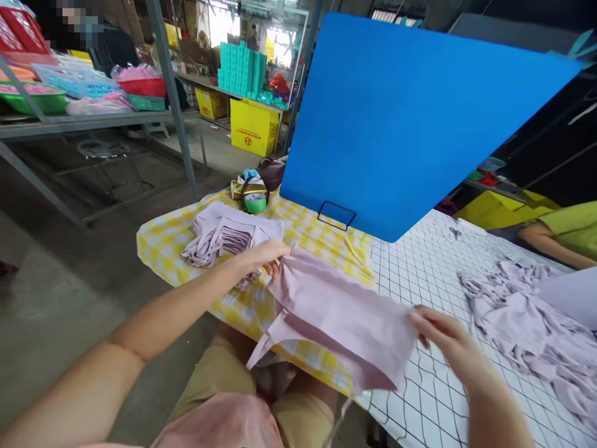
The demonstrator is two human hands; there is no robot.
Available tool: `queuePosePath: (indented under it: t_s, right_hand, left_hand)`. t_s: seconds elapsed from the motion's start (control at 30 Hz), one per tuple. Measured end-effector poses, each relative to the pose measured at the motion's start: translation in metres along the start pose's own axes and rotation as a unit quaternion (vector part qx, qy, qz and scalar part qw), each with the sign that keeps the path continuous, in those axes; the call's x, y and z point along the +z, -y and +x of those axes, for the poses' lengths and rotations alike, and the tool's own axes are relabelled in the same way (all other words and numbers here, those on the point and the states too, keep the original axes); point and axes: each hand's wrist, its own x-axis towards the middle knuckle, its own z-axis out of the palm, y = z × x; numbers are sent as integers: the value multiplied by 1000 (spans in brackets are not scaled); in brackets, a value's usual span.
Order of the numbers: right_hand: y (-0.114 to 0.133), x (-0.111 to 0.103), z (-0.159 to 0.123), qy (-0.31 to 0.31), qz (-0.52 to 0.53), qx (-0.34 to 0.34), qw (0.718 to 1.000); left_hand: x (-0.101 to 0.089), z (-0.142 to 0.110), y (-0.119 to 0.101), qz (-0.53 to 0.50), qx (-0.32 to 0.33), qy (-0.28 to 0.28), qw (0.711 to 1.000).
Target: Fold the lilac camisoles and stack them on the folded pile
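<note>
A pale mauve strappy camisole (340,311) is stretched sideways in front of me, over the table's near edge. My left hand (270,254) pinches its upper left corner, and my right hand (441,333), slightly blurred, grips the right end. One thin strap dangles at the lower left; another hangs blurred beneath. Just beyond my left hand lies a neat stack of folded mauve garments (233,230) with their straps bunched at the front. To the right, a loose heap of similar mauve garments (527,330) is spread on the table.
A large blue board (401,124) stands behind the work on a black wire stand (336,214). Green tape (255,203) sits by the stack. The table has a yellow checked cloth (163,239) and a white grid cloth (410,267). A co-worker's arm (555,246) rests at right.
</note>
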Motion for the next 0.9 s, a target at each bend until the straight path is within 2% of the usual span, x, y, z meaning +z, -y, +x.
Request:
queuePosePath:
  t_s: [0.03,0.07,0.17,0.23,0.33,0.43,0.57,0.7,0.9]
  right_hand:
    - [-13,19,13,50,28,20,998]
    - [-28,38,23,67,48,46,996]
    - [-68,81,40,58,36,95,993]
    - [-85,94,44,43,27,101,994]
    - [-94,95,47,39,31,103,993]
    - [-93,90,50,47,30,108,993]
    - [-91,87,52,47,13,109,993]
    - [-91,84,55,39,-17,115,992]
    - [-91,76,72,-4,-89,114,989]
  left_hand:
    - [6,17,15,8,-37,-4,999]
    - [13,32,28,12,-57,-4,998]
    - [25,61,57,18,-100,7,995]
    - [25,71,68,20,-108,19,994]
    - [20,81,75,32,-96,34,994]
    - [17,89,81,41,-54,18,998]
    - [25,98,87,35,43,-47,997]
    - [35,105,93,46,138,-116,983]
    - [43,111,96,89,209,-214,950]
